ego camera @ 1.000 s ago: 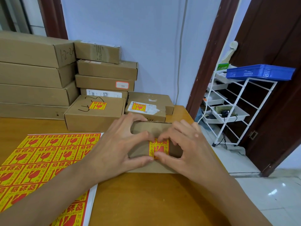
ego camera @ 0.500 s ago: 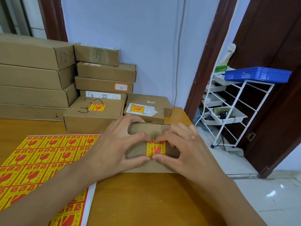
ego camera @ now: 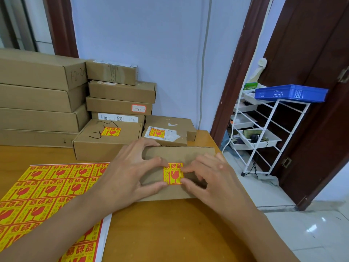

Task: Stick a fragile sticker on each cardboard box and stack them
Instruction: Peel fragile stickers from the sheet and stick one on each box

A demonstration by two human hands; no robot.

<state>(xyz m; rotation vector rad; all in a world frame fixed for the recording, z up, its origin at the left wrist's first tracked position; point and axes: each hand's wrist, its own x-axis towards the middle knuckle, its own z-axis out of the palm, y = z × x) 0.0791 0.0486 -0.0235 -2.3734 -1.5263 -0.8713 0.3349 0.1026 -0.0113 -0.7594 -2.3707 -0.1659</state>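
Now both hands lie flat, fingers straight, on a matte brown cardboard box (ego camera: 181,156) on the wooden bench (ego camera: 170,233). Between left hand (ego camera: 130,173) and right hand (ego camera: 211,178), fingertips press the square yellow-and-red fragile sticker (ego camera: 172,173); a glossy sticker sheet (ego camera: 47,193) lies just beside the left hand.

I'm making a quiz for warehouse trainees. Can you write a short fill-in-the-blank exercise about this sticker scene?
1. Both hands, the left hand and the right hand, press a fragile sticker onto a cardboard ____.
2. The sticker sheet lies on the table to the ____ of that box.
3. The basket on top of the white rack is ____.

Missing words: box; left; blue
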